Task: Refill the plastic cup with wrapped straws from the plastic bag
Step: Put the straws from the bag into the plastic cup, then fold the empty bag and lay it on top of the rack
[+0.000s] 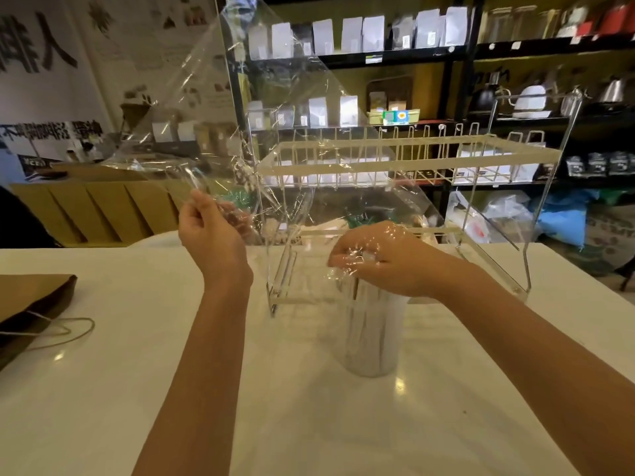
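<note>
Nearest the camera, a white table (pixel 137 389) is being crossed by two bare forearms. At its left edge a brown paper bag (pixel 31 304) is lying flat, its string handle trailing over the tabletop. Toward the middle of the table a clear plastic cup (pixel 369 334) is standing upright, packed with wrapped straws (pixel 364 324) that are standing on end inside it.

The right hand (pixel 381 257) is being held directly over the mouth of the cup, its fingers curled together and closed on the lower part of a clear plastic bag (pixel 275 108), whose film is lying over the knuckles. The left hand (pixel 213 231) is being held up, apart from the cup, with its fingers pinched on the bag's left edge. Between and above the hands the bag is being stretched into a wide, crinkled sheet; whether any straws are inside it cannot be told.

Just behind the cup a wire rack (pixel 405 159) is standing on the table. Farther back, dark shelves (pixel 395 56) are carrying white pouches and kettles.
</note>
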